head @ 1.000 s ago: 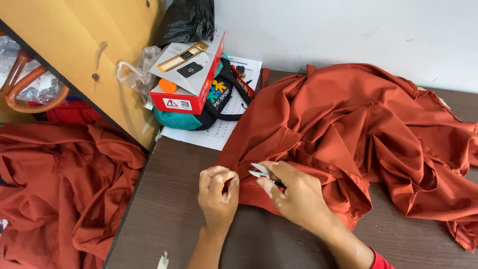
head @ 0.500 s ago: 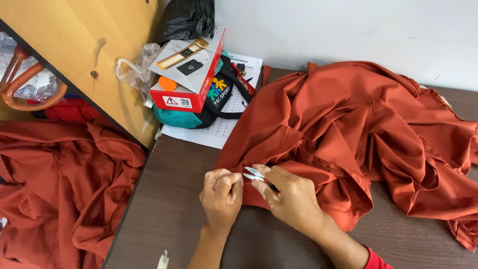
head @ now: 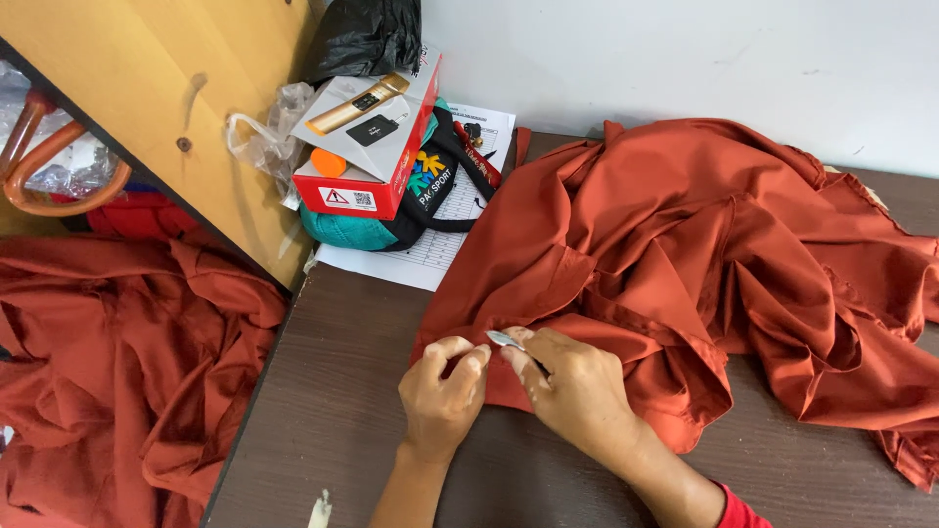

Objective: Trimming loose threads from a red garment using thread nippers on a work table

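Observation:
A rust-orange garment [head: 704, 244] lies crumpled over the dark brown table [head: 333, 411]. My left hand [head: 440, 391] pinches the near edge of that cloth between thumb and fingers. My right hand [head: 577, 391] is closed on a small metal thread snip [head: 506, 340], whose silver tip points left toward the spot my left hand pinches. The two hands almost touch at the cloth's hem.
A red-and-white box [head: 377, 132] sits on a teal and black pouch [head: 391, 220] over a printed paper sheet [head: 421, 254] at the table's back left. A wooden board [head: 166, 108] leans beside it. More orange cloth [head: 127, 362] is piled left of the table.
Both hands have slid slightly right along the hem. The snip's tip now rests closer to my left fingers.

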